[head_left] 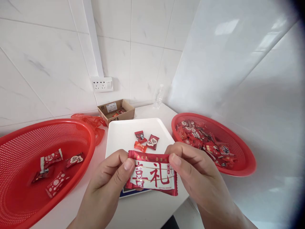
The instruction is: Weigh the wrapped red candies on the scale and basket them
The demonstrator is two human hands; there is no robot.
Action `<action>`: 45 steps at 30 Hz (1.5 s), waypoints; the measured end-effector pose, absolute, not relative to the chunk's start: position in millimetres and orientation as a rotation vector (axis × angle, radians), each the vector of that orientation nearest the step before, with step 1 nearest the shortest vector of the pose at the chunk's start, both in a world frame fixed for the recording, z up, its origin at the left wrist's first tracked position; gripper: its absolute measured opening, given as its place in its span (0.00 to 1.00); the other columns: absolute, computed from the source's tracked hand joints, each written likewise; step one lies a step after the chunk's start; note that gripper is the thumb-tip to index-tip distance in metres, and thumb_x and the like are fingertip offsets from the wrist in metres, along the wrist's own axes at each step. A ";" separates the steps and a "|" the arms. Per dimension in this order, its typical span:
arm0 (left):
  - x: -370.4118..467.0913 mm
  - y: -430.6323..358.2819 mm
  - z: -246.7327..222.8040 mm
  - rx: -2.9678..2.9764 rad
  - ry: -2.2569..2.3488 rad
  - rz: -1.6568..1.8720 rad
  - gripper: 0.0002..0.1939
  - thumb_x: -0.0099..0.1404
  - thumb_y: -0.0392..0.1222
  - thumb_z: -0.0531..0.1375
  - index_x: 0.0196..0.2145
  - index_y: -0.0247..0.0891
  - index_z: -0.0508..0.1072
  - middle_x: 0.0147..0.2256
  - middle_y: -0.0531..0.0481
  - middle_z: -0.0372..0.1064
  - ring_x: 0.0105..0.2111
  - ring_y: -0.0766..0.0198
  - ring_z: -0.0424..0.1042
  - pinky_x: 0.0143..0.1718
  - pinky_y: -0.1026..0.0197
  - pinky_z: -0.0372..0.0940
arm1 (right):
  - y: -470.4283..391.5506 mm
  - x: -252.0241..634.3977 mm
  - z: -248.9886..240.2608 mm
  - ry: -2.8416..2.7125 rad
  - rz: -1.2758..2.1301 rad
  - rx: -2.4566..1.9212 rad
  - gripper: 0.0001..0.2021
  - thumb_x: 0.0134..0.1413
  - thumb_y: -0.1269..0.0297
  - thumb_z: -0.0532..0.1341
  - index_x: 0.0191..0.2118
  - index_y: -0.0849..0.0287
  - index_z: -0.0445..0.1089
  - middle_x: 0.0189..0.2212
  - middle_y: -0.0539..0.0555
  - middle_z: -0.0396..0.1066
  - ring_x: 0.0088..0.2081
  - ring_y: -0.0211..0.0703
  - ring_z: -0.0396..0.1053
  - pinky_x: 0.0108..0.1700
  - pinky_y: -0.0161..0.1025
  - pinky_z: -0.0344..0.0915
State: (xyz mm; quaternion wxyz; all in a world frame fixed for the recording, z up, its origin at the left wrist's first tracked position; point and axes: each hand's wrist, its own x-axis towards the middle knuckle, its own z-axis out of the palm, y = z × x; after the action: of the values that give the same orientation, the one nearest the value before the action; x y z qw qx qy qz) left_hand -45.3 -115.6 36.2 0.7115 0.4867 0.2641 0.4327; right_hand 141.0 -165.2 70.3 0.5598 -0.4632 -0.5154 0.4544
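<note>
Red-and-white packet (152, 174) was found raised above the near edge of the white tray (121, 133), which stood on the worktop (152, 214). Both hands were clamped on it: the left hand (103, 187) pinched its left end, the right hand (202, 178) its upper right corner. Three small packets (152, 142) lay on the tray, toward its far edge. Judged risks: a slipping thumb on the glossy wrapper could have dropped it onto the tray or over the near edge; outward pulling could have split a seam. The right-hand basket (249, 163) appeared to overhang the worktop's right edge, its support unseen; a knock from the right forearm could have tipped it.
</note>
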 end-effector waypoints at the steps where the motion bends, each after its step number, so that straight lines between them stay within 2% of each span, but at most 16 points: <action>1: -45.6 -115.8 35.9 1.086 0.591 0.952 0.18 0.66 0.55 0.63 0.26 0.41 0.69 0.26 0.55 0.65 0.28 0.66 0.58 0.30 0.66 0.57 | -165.6 141.2 69.9 -1.218 1.072 -1.088 0.22 0.60 0.45 0.61 0.24 0.56 0.61 0.19 0.45 0.54 0.22 0.35 0.48 0.24 0.36 0.46; 9: -45.1 -114.8 36.0 1.080 0.576 0.963 0.17 0.65 0.54 0.64 0.26 0.40 0.69 0.24 0.56 0.64 0.27 0.68 0.59 0.28 0.69 0.58 | -168.0 142.1 68.7 -1.207 1.085 -1.064 0.22 0.60 0.45 0.62 0.24 0.56 0.62 0.20 0.44 0.54 0.23 0.35 0.48 0.24 0.36 0.45; 12: -43.8 -115.0 37.3 1.015 0.537 0.936 0.16 0.64 0.52 0.66 0.26 0.40 0.70 0.24 0.57 0.67 0.26 0.70 0.63 0.28 0.71 0.61 | -165.5 143.4 68.8 -1.166 1.135 -1.050 0.22 0.59 0.44 0.63 0.24 0.56 0.62 0.20 0.44 0.55 0.23 0.35 0.48 0.25 0.36 0.45; 16: -38.7 -115.3 47.0 0.878 0.405 0.828 0.14 0.61 0.48 0.69 0.25 0.39 0.73 0.24 0.55 0.76 0.23 0.70 0.72 0.26 0.70 0.68 | -158.7 140.8 72.4 -1.022 1.298 -0.965 0.23 0.55 0.46 0.66 0.22 0.56 0.60 0.19 0.46 0.60 0.23 0.35 0.54 0.26 0.35 0.50; 20: -35.2 -113.7 54.3 0.735 0.370 0.739 0.13 0.57 0.46 0.72 0.25 0.36 0.75 0.22 0.53 0.77 0.19 0.70 0.74 0.22 0.71 0.70 | -154.7 135.9 75.4 -0.860 1.471 -0.882 0.24 0.49 0.48 0.70 0.20 0.57 0.61 0.21 0.47 0.65 0.24 0.35 0.59 0.28 0.34 0.56; 23: -35.1 -112.2 52.4 0.689 0.340 0.726 0.12 0.59 0.44 0.71 0.26 0.35 0.76 0.22 0.51 0.78 0.19 0.69 0.75 0.22 0.72 0.71 | -153.6 134.9 74.0 -0.817 1.523 -0.900 0.23 0.48 0.47 0.71 0.21 0.57 0.62 0.22 0.47 0.67 0.24 0.35 0.61 0.28 0.34 0.58; 30: -36.6 -111.3 50.7 0.670 0.374 0.719 0.10 0.59 0.44 0.71 0.28 0.35 0.78 0.23 0.51 0.78 0.20 0.69 0.76 0.22 0.72 0.72 | -152.0 136.5 71.4 -0.853 1.488 -0.919 0.23 0.48 0.45 0.70 0.22 0.58 0.63 0.21 0.48 0.67 0.23 0.35 0.61 0.25 0.33 0.55; 37: -35.5 -110.9 53.4 0.555 0.249 0.648 0.07 0.63 0.41 0.68 0.31 0.34 0.81 0.25 0.49 0.80 0.22 0.69 0.78 0.22 0.74 0.73 | -149.2 136.7 65.6 -0.840 1.562 -0.843 0.22 0.52 0.48 0.68 0.21 0.58 0.62 0.15 0.45 0.63 0.15 0.29 0.54 0.17 0.29 0.48; 41: -34.9 -112.8 58.4 0.477 0.244 0.605 0.04 0.61 0.39 0.70 0.32 0.35 0.82 0.25 0.49 0.80 0.22 0.70 0.78 0.23 0.76 0.72 | -146.2 134.3 60.5 -0.750 1.632 -0.777 0.20 0.51 0.50 0.69 0.22 0.59 0.64 0.16 0.44 0.61 0.15 0.29 0.53 0.17 0.29 0.48; 45: -33.7 -114.1 54.8 0.492 0.294 0.635 0.07 0.58 0.42 0.71 0.30 0.36 0.81 0.23 0.50 0.78 0.20 0.71 0.76 0.20 0.76 0.68 | -145.9 131.9 58.5 -0.740 1.641 -0.779 0.20 0.49 0.49 0.70 0.24 0.59 0.66 0.16 0.44 0.60 0.17 0.29 0.52 0.17 0.29 0.48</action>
State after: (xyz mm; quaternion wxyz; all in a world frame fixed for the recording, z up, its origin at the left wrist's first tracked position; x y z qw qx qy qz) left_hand -33.7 -114.1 54.8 0.9099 0.2386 0.1426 0.3078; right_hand 131.9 -145.9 58.5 0.5564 -0.3300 -0.3133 0.6952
